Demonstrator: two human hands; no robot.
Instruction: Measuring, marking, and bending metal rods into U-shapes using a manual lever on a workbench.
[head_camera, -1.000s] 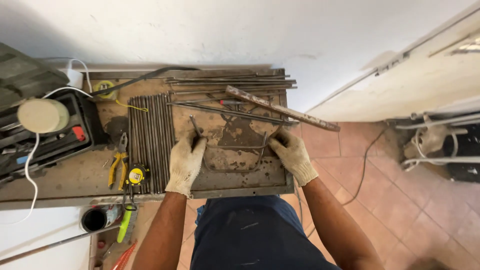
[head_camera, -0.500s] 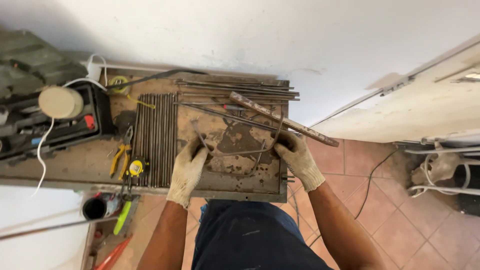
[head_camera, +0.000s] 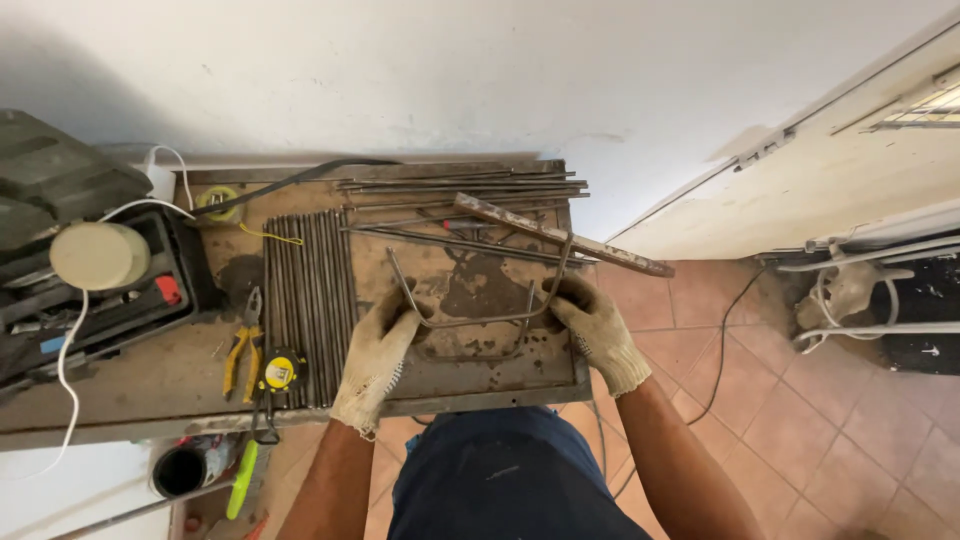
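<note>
Lifting bent rod (head_camera: 478, 318) off workbench (head_camera: 150, 385) | left hand (head_camera: 378, 352), right hand (head_camera: 592, 325) pinching its corners

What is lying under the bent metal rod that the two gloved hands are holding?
Under the bent rod is a rusty, stained metal plate on the workbench. The left hand and right hand cover the plate beneath them.
</note>
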